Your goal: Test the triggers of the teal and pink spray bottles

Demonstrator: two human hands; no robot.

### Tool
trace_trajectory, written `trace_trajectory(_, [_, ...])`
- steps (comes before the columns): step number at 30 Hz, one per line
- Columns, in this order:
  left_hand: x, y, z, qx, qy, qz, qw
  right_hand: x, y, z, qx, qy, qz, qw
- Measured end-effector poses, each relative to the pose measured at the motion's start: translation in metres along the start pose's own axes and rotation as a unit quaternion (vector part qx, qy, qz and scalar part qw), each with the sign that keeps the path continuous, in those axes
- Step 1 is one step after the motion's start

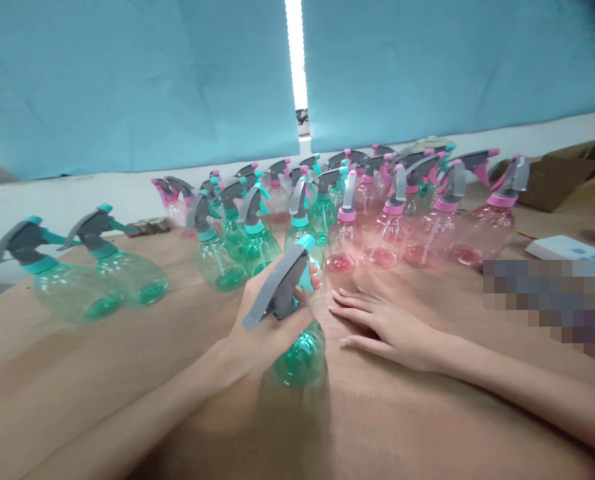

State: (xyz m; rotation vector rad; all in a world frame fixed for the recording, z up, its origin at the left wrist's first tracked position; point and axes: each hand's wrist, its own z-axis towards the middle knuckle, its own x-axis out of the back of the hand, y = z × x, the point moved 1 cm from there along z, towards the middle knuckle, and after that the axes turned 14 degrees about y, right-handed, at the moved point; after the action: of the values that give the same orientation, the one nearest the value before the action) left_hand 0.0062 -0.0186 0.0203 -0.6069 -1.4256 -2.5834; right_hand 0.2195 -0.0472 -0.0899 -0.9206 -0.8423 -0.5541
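My left hand (267, 323) is wrapped round the neck of a green spray bottle (300, 357) with a grey and turquoise trigger head. The bottle stands in front of me, and part of it is hidden behind my fingers. To its right, my right hand (382, 323) lies with fingers stretched out over the tabletop, holding nothing. Just beyond that hand stands a pink spray bottle (344, 243). A green spray bottle (302, 233) is behind the held one.
Several green and pink spray bottles crowd the back of the wooden table (187, 393). Two green bottles (102, 280) stand at the left. At the right are a cardboard box (552, 177), a white and blue object (567, 248) and a blurred-out patch. Blue cloth (152, 87) hangs behind.
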Motion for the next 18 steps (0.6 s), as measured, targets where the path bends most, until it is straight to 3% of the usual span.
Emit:
trace_trajectory(10, [0.002, 0.0, -0.003, -0.007, -0.002, -0.008, 1.0, 0.001, -0.003, 0.002, 0.013, 0.012, -0.021, 1.0])
trace_trajectory(18, [0.0, -0.013, -0.006, -0.026, 0.019, 0.028, 0.999, 0.006, -0.015, 0.006, 0.043, 0.028, -0.003, 0.999])
